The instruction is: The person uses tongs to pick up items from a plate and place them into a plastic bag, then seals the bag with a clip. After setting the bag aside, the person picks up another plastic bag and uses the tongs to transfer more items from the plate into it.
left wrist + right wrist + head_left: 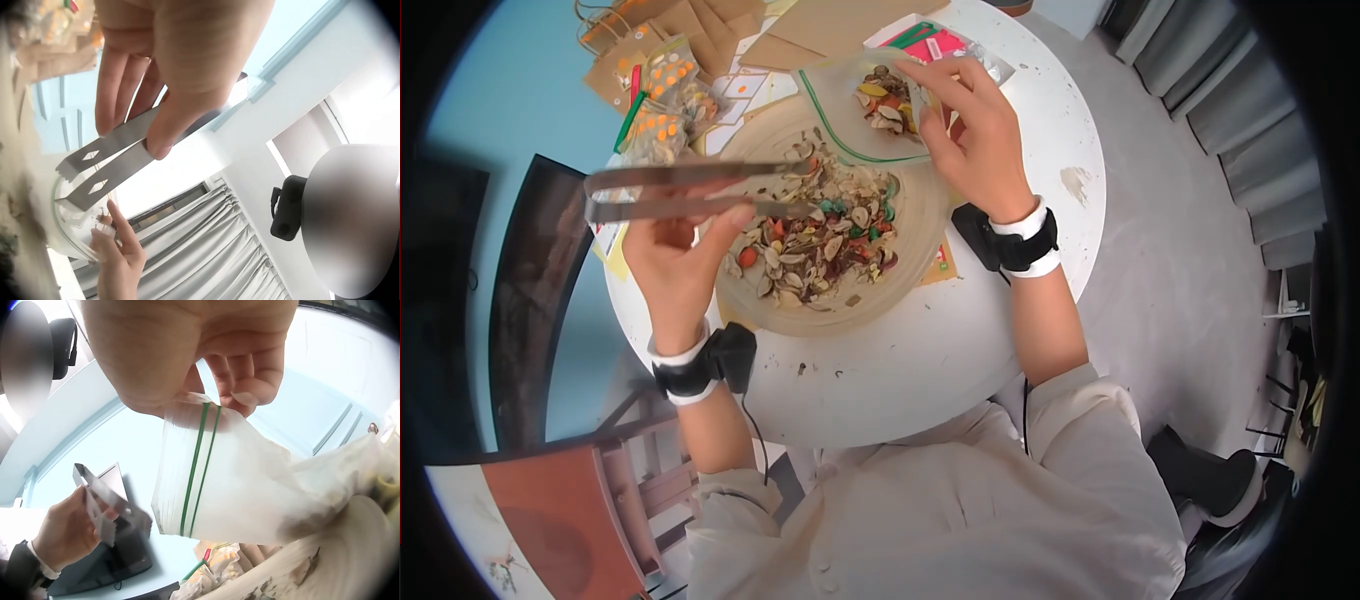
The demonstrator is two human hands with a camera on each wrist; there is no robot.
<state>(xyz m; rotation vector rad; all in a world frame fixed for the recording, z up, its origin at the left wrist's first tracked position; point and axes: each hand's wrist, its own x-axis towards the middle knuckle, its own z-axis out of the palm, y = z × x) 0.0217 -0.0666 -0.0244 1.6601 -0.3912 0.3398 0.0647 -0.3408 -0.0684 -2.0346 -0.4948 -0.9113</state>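
My left hand [675, 262] holds metal tongs [119, 169] between thumb and fingers. The tongs' two arms stand apart over a wide, pale round tray [922, 225], with nothing visible between their tips. Dried potpourri [815, 250] in brown, cream, orange and green lies heaped on the tray. At the far right of the tray, my right hand [983, 140] pinches the edge of a clear zip bag [237, 469] with a green seal line. Some potpourri pieces [887, 103] lie inside the bag, low down and away from the seal.
Clear bags with orange dots [668, 115] and a green clip stand at the back left of the white round table [880, 390]. Brown paper bags [685, 30] lie behind them. A white box with pink and green items [930, 42] is at the back right.
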